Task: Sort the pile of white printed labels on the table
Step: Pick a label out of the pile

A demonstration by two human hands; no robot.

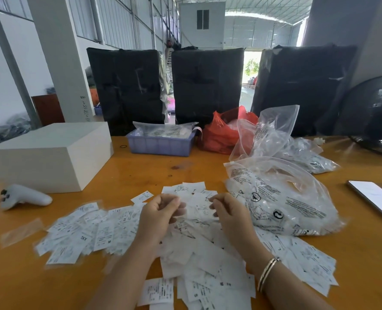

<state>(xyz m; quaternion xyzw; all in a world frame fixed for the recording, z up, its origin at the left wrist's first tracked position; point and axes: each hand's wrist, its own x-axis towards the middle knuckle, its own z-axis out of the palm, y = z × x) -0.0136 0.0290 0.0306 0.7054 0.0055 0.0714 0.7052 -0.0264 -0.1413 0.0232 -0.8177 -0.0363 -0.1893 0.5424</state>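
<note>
A wide pile of white printed labels [199,260] covers the near part of the orange wooden table [140,168]. More labels fan out to the left [82,233], some marked with sizes such as XXL and M. My left hand [161,213] hovers over the pile's middle with its fingers curled inward. My right hand [228,211], with a bracelet on the wrist, is beside it, fingers also curled. Whether either hand pinches a label cannot be made out.
Clear printed plastic bags [284,202] lie to the right, a phone [373,198] at the far right. A white box [51,153] and white controller [24,196] sit left. Behind are a blue bin [161,145], red bag [221,133], black bales and a fan [375,117].
</note>
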